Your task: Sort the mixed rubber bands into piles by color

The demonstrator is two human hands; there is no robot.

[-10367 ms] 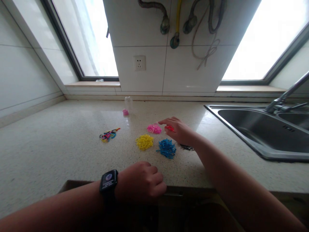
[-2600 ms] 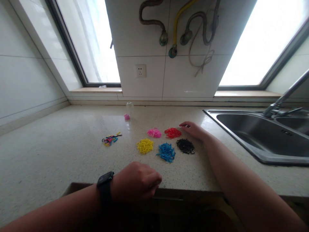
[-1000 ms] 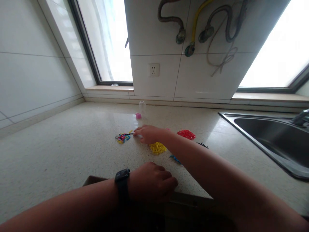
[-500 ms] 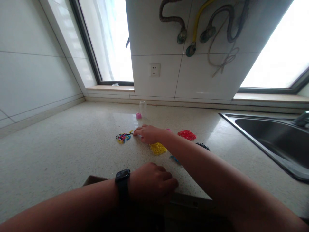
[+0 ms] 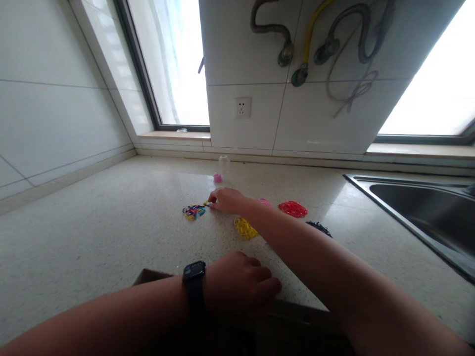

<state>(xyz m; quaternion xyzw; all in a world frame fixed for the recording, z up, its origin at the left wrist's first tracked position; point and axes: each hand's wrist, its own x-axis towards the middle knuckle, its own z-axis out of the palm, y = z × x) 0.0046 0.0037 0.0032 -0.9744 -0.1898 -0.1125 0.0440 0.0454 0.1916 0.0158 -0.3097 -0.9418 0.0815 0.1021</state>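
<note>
The left hand (image 5: 243, 282) is curled in; the right hand (image 5: 227, 200) has its fingertips narrow, just right of the mixed pile (image 5: 193, 212). Its bands look light, soft and springy — best pinched singly by a loose end, like the dark band (image 5: 207, 205) at those fingertips, whether gripped I cannot tell.

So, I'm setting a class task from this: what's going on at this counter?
A person is handling small coloured bands on a counter. The right hand is at the edge of a mixed pile; whether it grips a band is unclear. The left hand, with a black watch at its wrist, lies loosely curled near the front edge. Yellow, pink and black heaps show partly around the right forearm, with a red heap beyond it.
</note>
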